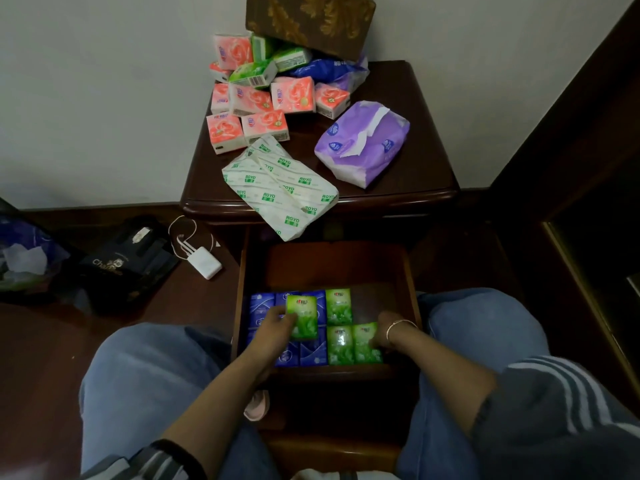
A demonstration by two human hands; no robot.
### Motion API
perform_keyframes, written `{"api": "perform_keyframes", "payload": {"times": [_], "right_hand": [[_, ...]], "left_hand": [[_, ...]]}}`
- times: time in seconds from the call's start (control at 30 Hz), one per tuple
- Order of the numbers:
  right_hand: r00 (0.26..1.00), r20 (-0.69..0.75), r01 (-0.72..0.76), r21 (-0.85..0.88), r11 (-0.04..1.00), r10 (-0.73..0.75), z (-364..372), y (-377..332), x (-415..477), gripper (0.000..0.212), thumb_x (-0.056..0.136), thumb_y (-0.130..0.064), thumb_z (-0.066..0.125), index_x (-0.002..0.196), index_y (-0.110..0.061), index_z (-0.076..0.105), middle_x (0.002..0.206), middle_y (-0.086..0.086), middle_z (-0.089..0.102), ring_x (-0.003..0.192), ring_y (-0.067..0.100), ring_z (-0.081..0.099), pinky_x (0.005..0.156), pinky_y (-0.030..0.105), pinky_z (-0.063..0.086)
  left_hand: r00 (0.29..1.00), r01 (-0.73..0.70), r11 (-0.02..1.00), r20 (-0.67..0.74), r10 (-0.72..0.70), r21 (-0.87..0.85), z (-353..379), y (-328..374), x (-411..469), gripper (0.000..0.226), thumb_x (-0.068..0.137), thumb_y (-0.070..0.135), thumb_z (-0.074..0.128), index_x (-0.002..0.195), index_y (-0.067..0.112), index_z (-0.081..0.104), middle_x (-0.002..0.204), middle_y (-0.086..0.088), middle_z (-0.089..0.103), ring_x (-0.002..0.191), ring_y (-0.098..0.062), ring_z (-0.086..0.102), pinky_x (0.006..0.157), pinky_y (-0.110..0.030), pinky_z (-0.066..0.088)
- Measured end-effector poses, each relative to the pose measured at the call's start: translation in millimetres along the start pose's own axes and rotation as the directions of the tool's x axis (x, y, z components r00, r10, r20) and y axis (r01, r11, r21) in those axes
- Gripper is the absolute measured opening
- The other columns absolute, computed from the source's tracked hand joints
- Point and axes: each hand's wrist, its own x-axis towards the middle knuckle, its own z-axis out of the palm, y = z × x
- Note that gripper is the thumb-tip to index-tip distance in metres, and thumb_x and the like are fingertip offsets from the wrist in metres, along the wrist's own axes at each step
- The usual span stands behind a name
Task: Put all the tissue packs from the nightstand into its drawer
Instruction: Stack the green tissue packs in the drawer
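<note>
The nightstand's drawer (410,271) is pulled open between my knees. Several blue packs (313,353) and green packs (338,306) lie flat inside it. My left hand (275,323) holds a green tissue pack (303,317) just above the blue ones. My right hand (382,332) rests its fingers on the green pack at the drawer's front right (363,342). On the nightstand top (426,140) lie several pink packs (265,124), some green ones (252,74), a white ROYO pack (280,187) overhanging the front edge, and a purple pack (363,143).
A brown patterned box (310,22) leans at the back of the nightstand over a blue bag (329,67). On the floor to the left are a white charger with cable (204,263), a dark bag (128,261) and a plastic bag (24,258). Dark wooden furniture (588,209) stands at right.
</note>
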Motion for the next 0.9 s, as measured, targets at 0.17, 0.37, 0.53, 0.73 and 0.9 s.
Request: {"api": "perform_keyframes", "payload": {"times": [0.17,0.37,0.53,0.73,0.9], "right_hand": [[0.998,0.062,0.017,-0.177,0.984,-0.006,11,3,6,0.054,0.085,-0.023,0.064,0.132,-0.005,0.047,0.134,0.013,0.049,0.12,0.026,0.05,0.096,0.031,0.043],[0.997,0.072,0.041,-0.244,0.969,-0.024,22,6,15,0.048,0.091,-0.032,0.052,0.13,-0.003,0.048,0.134,0.016,0.048,0.121,0.029,0.048,0.099,0.032,0.04],[0.998,-0.02,0.057,-0.071,0.996,-0.059,-9,1,10,0.055,0.084,-0.041,0.063,0.126,-0.005,0.054,0.13,0.015,0.055,0.116,0.029,0.054,0.091,0.031,0.045],[0.938,0.049,0.217,0.689,0.692,-0.343,-29,-18,-14,0.033,0.088,-0.029,0.062,0.119,-0.016,0.06,0.112,0.0,0.066,0.092,0.011,0.066,0.072,0.022,0.052],[0.924,0.043,0.24,0.709,0.663,-0.381,-22,-31,-18,0.03,0.082,-0.025,0.069,0.11,-0.019,0.058,0.097,-0.004,0.066,0.08,0.007,0.065,0.061,0.017,0.051]], "left_hand": [[0.996,-0.032,0.999,0.079,0.034,-0.032,-5,0,-6,0.023,0.099,0.016,0.051,0.121,0.013,0.05,0.098,-0.001,0.064,0.079,-0.009,0.064,0.057,-0.015,0.046],[0.991,-0.077,0.997,0.113,0.078,-0.017,-6,2,-10,0.018,0.097,0.017,0.054,0.114,0.019,0.05,0.095,-0.001,0.061,0.08,-0.011,0.059,0.063,-0.019,0.044],[0.989,-0.061,0.998,0.138,0.059,0.004,-6,2,-9,0.017,0.096,0.018,0.056,0.112,0.021,0.052,0.096,-0.001,0.064,0.079,-0.008,0.062,0.057,-0.013,0.046],[0.978,-0.026,0.999,0.208,0.03,-0.026,-1,3,-7,0.028,0.093,0.023,0.061,0.118,0.017,0.051,0.111,-0.004,0.067,0.093,-0.01,0.064,0.064,-0.017,0.044],[0.962,-0.065,0.996,0.263,0.08,-0.065,2,0,-5,0.029,0.091,0.019,0.064,0.117,0.012,0.052,0.109,-0.01,0.068,0.083,-0.007,0.068,0.061,-0.012,0.048]]}}
